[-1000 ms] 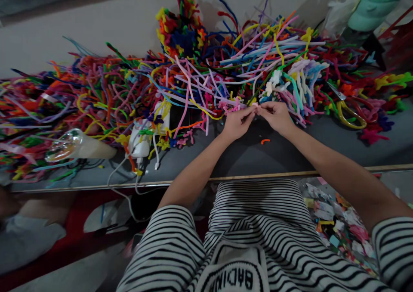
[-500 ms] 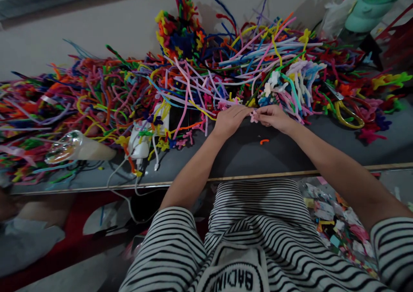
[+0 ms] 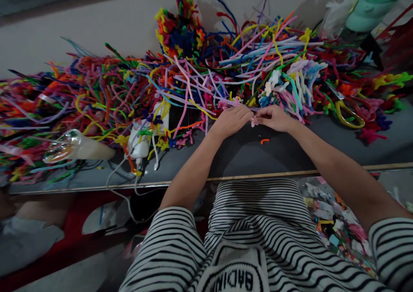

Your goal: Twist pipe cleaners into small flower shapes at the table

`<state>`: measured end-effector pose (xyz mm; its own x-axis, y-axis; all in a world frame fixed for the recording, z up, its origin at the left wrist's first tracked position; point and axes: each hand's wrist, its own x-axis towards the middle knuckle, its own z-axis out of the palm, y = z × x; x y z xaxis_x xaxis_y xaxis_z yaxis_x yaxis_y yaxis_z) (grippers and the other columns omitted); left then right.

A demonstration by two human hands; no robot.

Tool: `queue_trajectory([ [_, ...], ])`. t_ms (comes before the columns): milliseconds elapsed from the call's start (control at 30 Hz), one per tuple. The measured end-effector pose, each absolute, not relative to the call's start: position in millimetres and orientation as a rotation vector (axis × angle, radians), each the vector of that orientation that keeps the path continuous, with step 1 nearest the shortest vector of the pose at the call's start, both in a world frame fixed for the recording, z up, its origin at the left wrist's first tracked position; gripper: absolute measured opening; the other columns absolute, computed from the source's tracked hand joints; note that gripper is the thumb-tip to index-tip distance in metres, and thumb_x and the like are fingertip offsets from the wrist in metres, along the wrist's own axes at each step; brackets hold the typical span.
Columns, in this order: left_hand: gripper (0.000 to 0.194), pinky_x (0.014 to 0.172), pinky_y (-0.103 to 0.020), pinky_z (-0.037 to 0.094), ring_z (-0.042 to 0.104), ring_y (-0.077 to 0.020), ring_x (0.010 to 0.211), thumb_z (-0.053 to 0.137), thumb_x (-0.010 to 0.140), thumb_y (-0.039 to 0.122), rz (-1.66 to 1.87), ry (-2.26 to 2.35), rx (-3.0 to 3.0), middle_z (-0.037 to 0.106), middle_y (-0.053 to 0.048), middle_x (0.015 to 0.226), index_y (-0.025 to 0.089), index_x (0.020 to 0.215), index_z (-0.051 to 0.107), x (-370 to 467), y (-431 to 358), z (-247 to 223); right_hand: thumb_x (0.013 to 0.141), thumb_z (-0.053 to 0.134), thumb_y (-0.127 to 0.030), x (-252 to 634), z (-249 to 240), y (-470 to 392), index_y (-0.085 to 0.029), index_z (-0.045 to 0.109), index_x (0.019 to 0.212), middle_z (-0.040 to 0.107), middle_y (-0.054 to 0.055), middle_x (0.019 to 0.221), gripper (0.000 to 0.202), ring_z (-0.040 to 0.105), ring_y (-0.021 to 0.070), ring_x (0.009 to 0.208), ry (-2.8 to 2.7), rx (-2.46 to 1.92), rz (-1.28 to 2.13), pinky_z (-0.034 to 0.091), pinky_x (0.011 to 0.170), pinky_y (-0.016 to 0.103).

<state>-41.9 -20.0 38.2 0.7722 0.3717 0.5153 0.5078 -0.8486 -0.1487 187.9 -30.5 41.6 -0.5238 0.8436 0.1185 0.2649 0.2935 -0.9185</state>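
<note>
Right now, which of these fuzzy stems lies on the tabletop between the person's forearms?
The short, curved orange stem: it lies apart from the multicoloured heap, while the pink piece is pinched in the right hand.

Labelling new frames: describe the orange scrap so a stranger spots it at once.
Start at the dark table, with its long pile of colourful fuzzy stems. On the bare strip along the near edge, the scrap lies just below the right hand in the picture. It is a short, curved orange piece lying apart from the pile, unlike the stems tangled together there.
</note>
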Motion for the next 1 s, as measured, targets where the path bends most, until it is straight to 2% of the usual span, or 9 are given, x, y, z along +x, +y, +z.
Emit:
queue_trajectory([
  [100,0.028,0.078,-0.031,0.05,0.07,-0.0201,0.09,0.046,0.106,0.028,-0.842,-0.917,-2.732,0.074,-0.011,0.091,0.015,0.094,0.068,-34,-26,34,0.085,0.072,-0.044,185,44,-39,-0.015,0.076,0.079,0.057,0.0,0.059,0.03,0.043,0.0114,0.056,-2.019,-1.096,0.81,0.034,0.06,0.03],
  [167,0.026,0.073,-0.029,0.05,0.067,-0.017,0.079,0.052,0.103,0.029,-1.028,-1.166,-2.801,0.073,-0.008,0.083,0.015,0.087,0.067,-27,-28,29,0.085,0.068,-0.034,184,45,-44,-0.015,0.077,0.082,0.061,0.002,0.062,0.021,0.049,0.0135,0.058,-2.057,-1.118,0.571,0.037,0.064,0.031],
  [267,0.03,0.063,-0.024,0.048,0.061,-0.0119,0.061,0.052,0.103,0.032,-1.235,-1.501,-2.997,0.071,-0.003,0.073,0.015,0.083,0.068,-20,-27,22,0.087,0.065,-0.03,183,45,-47,-0.016,0.079,0.085,0.069,0.006,0.071,0.02,0.058,0.0171,0.065,-2.055,-1.135,0.459,0.04,0.068,0.031],
  [367,0.033,0.067,-0.026,0.053,0.067,-0.0136,0.069,0.049,0.106,0.036,-1.324,-1.503,-2.972,0.077,-0.006,0.084,0.015,0.094,0.072,-23,-23,20,0.089,0.065,-0.035,186,43,-43,-0.016,0.081,0.084,0.062,0.002,0.061,0.025,0.051,0.0142,0.057,-2.004,-1.159,0.579,0.038,0.064,0.031],
  [467,0.031,0.093,-0.034,0.057,0.073,-0.02,0.105,0.046,0.108,0.032,-1.152,-1.141,-2.828,0.078,-0.012,0.112,0.016,0.115,0.072,-34,-19,23,0.091,0.069,-0.046,190,39,-36,-0.016,0.082,0.084,0.053,-0.001,0.053,0.033,0.039,0.0112,0.053,-1.974,-1.16,0.79,0.033,0.06,0.03],
  [533,0.033,0.098,-0.037,0.056,0.071,-0.0218,0.114,0.043,0.109,0.03,-0.97,-0.948,-2.795,0.077,-0.012,0.117,0.018,0.121,0.071,-41,-17,25,0.088,0.072,-0.055,191,36,-32,-0.017,0.082,0.084,0.054,-0.001,0.054,0.039,0.04,0.0114,0.054,-1.949,-1.156,0.921,0.032,0.058,0.03],
  [633,0.032,0.094,-0.036,0.056,0.071,-0.0207,0.111,0.042,0.11,0.027,-0.828,-0.792,-2.753,0.077,-0.011,0.113,0.02,0.121,0.07,-49,-16,26,0.082,0.078,-0.061,190,34,-29,-0.017,0.081,0.08,0.061,0.002,0.06,0.044,0.049,0.0132,0.06,-1.897,-1.134,1.054,0.036,0.059,0.029],
  [833,0.028,0.088,-0.033,0.054,0.071,-0.0184,0.108,0.044,0.109,0.019,-0.757,-0.594,-2.571,0.077,-0.007,0.114,0.022,0.125,0.067,-56,-19,32,0.078,0.08,-0.059,190,35,-26,-0.018,0.079,0.077,0.072,0.006,0.074,0.041,0.058,0.0153,0.068,-1.845,-1.063,1.231,0.043,0.065,0.03],
  [1000,0.026,0.083,-0.032,0.052,0.071,-0.0201,0.102,0.044,0.109,0.025,-0.717,-0.658,-2.609,0.077,-0.009,0.102,0.018,0.11,0.068,-47,-22,36,0.079,0.077,-0.057,191,37,-27,-0.017,0.078,0.079,0.07,0.005,0.073,0.04,0.055,0.0139,0.065,-1.903,-1.024,1.249,0.041,0.064,0.03],
])
